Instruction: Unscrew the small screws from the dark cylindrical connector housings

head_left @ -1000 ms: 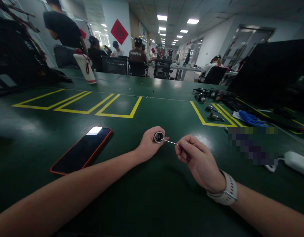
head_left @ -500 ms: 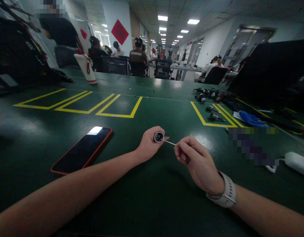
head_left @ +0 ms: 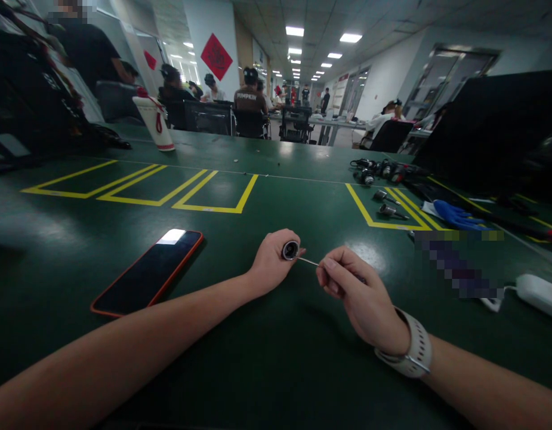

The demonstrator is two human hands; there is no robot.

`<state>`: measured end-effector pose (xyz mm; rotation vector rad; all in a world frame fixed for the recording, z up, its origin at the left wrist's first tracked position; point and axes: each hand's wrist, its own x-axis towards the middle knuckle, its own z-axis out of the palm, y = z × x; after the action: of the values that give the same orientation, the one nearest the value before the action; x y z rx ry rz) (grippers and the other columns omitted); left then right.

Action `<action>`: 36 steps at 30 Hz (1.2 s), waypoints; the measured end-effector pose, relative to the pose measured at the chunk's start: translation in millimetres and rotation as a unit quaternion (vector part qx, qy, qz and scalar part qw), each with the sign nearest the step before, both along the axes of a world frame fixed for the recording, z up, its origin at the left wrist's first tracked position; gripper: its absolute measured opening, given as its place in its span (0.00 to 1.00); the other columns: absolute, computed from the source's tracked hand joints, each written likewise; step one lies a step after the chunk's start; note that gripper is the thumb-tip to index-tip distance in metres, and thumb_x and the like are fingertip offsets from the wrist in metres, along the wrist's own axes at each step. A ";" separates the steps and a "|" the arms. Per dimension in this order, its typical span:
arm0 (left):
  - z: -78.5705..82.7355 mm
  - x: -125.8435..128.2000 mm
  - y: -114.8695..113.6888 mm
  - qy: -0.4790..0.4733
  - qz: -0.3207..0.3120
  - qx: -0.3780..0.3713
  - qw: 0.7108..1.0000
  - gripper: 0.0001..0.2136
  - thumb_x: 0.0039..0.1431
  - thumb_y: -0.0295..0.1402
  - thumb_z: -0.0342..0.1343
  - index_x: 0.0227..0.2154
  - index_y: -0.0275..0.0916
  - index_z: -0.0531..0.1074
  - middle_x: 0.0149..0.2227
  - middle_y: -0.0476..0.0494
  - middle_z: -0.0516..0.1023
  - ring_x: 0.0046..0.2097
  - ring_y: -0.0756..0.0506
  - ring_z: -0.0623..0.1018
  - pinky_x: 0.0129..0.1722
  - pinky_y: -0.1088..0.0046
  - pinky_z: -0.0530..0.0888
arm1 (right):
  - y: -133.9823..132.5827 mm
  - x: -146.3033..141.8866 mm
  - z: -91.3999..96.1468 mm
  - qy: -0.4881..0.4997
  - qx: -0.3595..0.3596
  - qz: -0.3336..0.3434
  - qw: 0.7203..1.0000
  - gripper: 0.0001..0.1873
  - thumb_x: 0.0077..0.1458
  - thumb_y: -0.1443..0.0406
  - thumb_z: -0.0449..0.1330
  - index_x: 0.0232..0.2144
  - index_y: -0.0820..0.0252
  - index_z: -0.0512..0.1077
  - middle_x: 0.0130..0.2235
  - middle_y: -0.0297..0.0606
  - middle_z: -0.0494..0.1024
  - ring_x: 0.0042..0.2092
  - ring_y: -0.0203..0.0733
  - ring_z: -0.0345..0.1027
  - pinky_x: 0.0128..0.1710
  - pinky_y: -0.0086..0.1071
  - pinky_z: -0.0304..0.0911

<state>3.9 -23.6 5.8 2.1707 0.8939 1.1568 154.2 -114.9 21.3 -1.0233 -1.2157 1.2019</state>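
My left hand (head_left: 272, 263) is wrapped round a small round metal part (head_left: 290, 250), its hollow dark end facing me; the rest of it is hidden in the fist. My right hand (head_left: 360, 295), with a pale watch strap at the wrist, pinches a thin metal rod-like tool (head_left: 308, 261). The tool's tip reaches the lower right rim of the round part; whether it goes inside cannot be made out. Both hands are above the green table (head_left: 240, 376). To the left of my left hand lies a phone (head_left: 150, 275) in an orange-red case.
Two metal fittings (head_left: 393, 212) lie by yellow tape at right, with dark metal parts (head_left: 385, 169) behind. A blue glove (head_left: 457, 215), a blurred-out item (head_left: 459, 266) and a white power strip (head_left: 539, 295) lie farther right. A white cup (head_left: 154, 122) stands at back left. People sit beyond.
The round part has shifted slightly right and down in my left hand. The tool's tip has moved from inside its opening to the lower right rim. My right hand has barely moved.
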 end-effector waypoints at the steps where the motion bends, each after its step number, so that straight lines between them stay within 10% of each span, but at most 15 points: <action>1: -0.5 0.2 0.0 -0.010 0.000 -0.002 1.000 0.09 0.51 0.29 0.57 0.20 0.37 0.62 0.23 0.53 0.63 0.27 0.51 0.64 0.28 0.75 0.61 | -0.4 -1.0 -0.3 0.012 -0.004 0.001 1.000 0.09 0.58 0.62 0.55 0.28 0.59 0.67 0.26 0.31 0.69 0.25 0.29 0.55 0.24 0.26 0.52; 36: -0.8 -0.9 -0.2 0.002 -0.015 -0.012 1.000 0.09 0.51 0.31 0.57 0.20 0.37 0.63 0.23 0.52 0.64 0.27 0.51 0.65 0.28 0.74 0.62 | 1.0 1.6 4.6 0.010 -0.020 -0.011 1.000 0.09 0.57 0.62 0.56 0.27 0.60 0.67 0.26 0.31 0.69 0.24 0.30 0.55 0.23 0.26 0.50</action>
<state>3.0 -23.8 5.0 2.1605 0.8700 1.1206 155.8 -113.9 25.9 -1.0496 -1.1665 1.2194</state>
